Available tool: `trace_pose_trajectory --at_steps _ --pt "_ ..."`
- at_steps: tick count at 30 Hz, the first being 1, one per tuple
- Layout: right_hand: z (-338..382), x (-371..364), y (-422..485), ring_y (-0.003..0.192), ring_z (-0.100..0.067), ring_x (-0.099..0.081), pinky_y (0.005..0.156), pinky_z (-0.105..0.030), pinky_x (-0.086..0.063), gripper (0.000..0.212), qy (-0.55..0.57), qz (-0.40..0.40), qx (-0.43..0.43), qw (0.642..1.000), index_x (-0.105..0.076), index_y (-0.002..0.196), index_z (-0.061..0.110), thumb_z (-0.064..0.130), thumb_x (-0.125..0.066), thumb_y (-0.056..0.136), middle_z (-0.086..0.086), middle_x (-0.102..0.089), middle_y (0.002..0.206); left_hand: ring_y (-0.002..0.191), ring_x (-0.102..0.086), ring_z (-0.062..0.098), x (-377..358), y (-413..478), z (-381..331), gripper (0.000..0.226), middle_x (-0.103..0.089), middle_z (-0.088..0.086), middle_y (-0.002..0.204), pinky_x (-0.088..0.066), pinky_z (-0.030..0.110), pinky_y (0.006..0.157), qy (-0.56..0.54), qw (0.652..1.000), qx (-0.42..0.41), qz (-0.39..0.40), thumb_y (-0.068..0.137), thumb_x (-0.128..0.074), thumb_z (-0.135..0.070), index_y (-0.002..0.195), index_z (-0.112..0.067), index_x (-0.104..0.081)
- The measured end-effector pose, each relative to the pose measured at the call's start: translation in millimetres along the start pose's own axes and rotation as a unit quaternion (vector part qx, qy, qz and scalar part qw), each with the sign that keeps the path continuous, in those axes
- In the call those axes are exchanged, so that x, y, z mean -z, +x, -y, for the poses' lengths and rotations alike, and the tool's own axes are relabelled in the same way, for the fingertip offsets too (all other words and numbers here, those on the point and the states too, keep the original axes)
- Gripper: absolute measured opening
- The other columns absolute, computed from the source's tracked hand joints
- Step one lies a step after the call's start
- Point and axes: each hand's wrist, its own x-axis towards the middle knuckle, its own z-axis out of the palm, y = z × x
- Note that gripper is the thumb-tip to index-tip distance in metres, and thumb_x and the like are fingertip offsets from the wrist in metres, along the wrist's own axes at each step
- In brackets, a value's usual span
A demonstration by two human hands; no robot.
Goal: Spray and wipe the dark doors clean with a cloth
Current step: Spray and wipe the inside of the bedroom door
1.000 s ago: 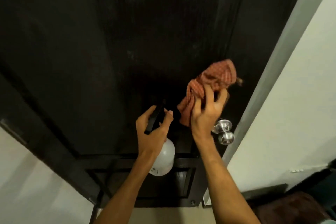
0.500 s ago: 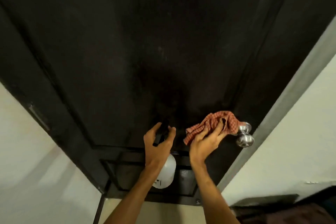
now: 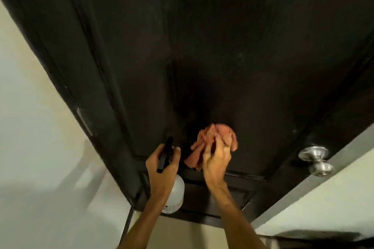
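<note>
A tall dark door [image 3: 202, 46] fills most of the view. My right hand [image 3: 216, 157] grips a bunched orange checked cloth [image 3: 214, 137] and presses it against the door's large panel, just above the lower rail. My left hand [image 3: 162, 166] holds a white spray bottle [image 3: 176, 196] by its black trigger head, close to the door and left of the cloth. The bottle's body hangs below my hand.
A silver round door knob [image 3: 314, 157] sticks out at the door's right edge. A grey door frame [image 3: 303, 184] and a pale wall [image 3: 323, 208] lie to the right. Another pale wall [image 3: 40, 147] lies to the left, with a hinge [image 3: 85, 121] on that side.
My right hand has carried the cloth from beside the knob leftward to the middle of the panel. The left hand has kept the bottle. The view has tilted up the door.
</note>
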Motion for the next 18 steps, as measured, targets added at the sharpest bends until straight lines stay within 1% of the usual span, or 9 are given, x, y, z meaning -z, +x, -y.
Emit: trace_pose_trajectory --at_steps 2,4,5,8,10,12,15,17,18 --pt "29.5 -9.4 26.0 0.109 -0.039 -0.059 0.092 -0.035 -0.05 0.032 0.007 -0.069 0.06 0.996 -0.069 0.111 -0.006 -0.01 -0.068 0.079 -0.04 -0.054 0.128 0.054 -0.058 0.016 16.1 9.2 2.1 0.019 -0.066 -0.002 0.063 -0.053 0.042 0.06 0.009 1.0 -0.002 -0.017 0.094 -0.078 -0.017 0.08 -0.028 -0.071" --pt "45.0 -25.4 33.9 0.107 -0.032 -0.058 0.09 -0.031 -0.049 0.029 -0.002 -0.06 0.109 0.992 -0.071 0.109 -0.005 -0.01 -0.065 0.081 -0.032 -0.056 0.122 0.054 -0.06 0.017 30.7 16.8 7.2 0.019 -0.067 -0.002 0.064 -0.054 0.042 0.06 0.01 1.0 -0.001 -0.027 0.094 -0.078 -0.016 0.083 -0.029 -0.071" --pt "46.9 -36.9 26.0 0.104 -0.028 -0.059 0.088 -0.031 -0.051 0.03 -0.011 -0.022 0.124 0.992 -0.071 0.113 -0.004 -0.01 -0.063 0.084 -0.026 -0.056 0.122 0.054 -0.06 0.017 39.6 22.8 10.1 0.018 -0.066 -0.003 0.063 -0.053 0.041 0.059 0.009 0.999 -0.002 -0.03 0.094 -0.077 -0.015 0.084 -0.028 -0.071" --pt "27.4 -65.5 -25.2 0.103 -0.017 -0.059 0.082 -0.038 -0.057 0.03 -0.089 0.194 0.122 0.969 -0.067 0.121 0.006 0.004 -0.057 0.092 -0.003 -0.054 0.122 0.054 -0.059 0.012 59.9 31.9 11.6 0.019 -0.065 -0.007 0.062 -0.05 0.039 0.06 0.007 1.0 -0.002 -0.028 0.094 -0.077 -0.013 0.084 -0.028 -0.071" --pt "25.2 -82.3 -47.2 0.096 -0.026 -0.063 0.07 -0.04 -0.058 0.033 -0.118 0.259 0.124 0.951 -0.068 0.111 0.007 -0.002 -0.066 0.08 -0.004 -0.052 0.117 0.056 -0.06 0.007 74.7 36.8 7.9 0.019 -0.064 -0.008 0.062 -0.051 0.034 0.065 0.001 0.999 -0.001 -0.035 0.094 -0.076 -0.014 0.085 -0.029 -0.07" --pt "51.5 -99.7 -39.2 0.094 -0.026 -0.06 0.07 -0.039 -0.056 0.034 -0.096 0.261 0.112 0.954 -0.066 0.11 0.009 -0.003 -0.066 0.078 -0.002 -0.049 0.117 0.061 -0.063 0.004 93.6 42.4 4.3 0.02 -0.063 -0.007 0.065 -0.052 0.026 0.068 0.0 0.999 -0.006 -0.048 0.095 -0.075 -0.014 0.087 -0.031 -0.068" --pt "135.4 -120.5 6.4 0.092 -0.006 -0.061 0.076 -0.026 -0.052 0.026 -0.024 0.184 0.132 0.974 -0.059 0.11 0.039 0.02 -0.06 0.093 0.016 -0.059 0.108 0.064 -0.065 0.019 122.4 54.8 10.3 0.01 -0.069 -0.004 0.074 -0.055 0.041 0.067 -0.003 0.998 -0.025 -0.06 0.097 -0.074 -0.017 0.094 -0.027 -0.071" --pt "178.7 -144.4 28.7 0.088 -0.004 -0.063 0.077 -0.025 -0.052 0.024 -0.008 0.136 0.18 0.974 -0.049 0.098 0.049 0.026 -0.054 0.099 0.014 -0.063 0.102 0.064 -0.065 0.025 141.5 64.9 15.6 0.007 -0.071 0.0 0.078 -0.056 0.045 0.064 0.005 0.996 -0.028 -0.082 0.097 -0.074 -0.017 0.096 -0.024 -0.071" --pt "189.9 -155.8 29.0 0.097 -0.011 -0.063 0.084 -0.03 -0.052 0.023 0.014 0.143 0.212 0.967 -0.046 0.102 0.049 0.026 -0.05 0.102 0.006 -0.064 0.111 0.063 -0.064 0.025 148.9 69.6 15.5 0.008 -0.07 0.001 0.077 -0.056 0.043 0.062 0.001 0.995 -0.032 -0.096 0.096 -0.074 -0.015 0.096 -0.022 -0.071"
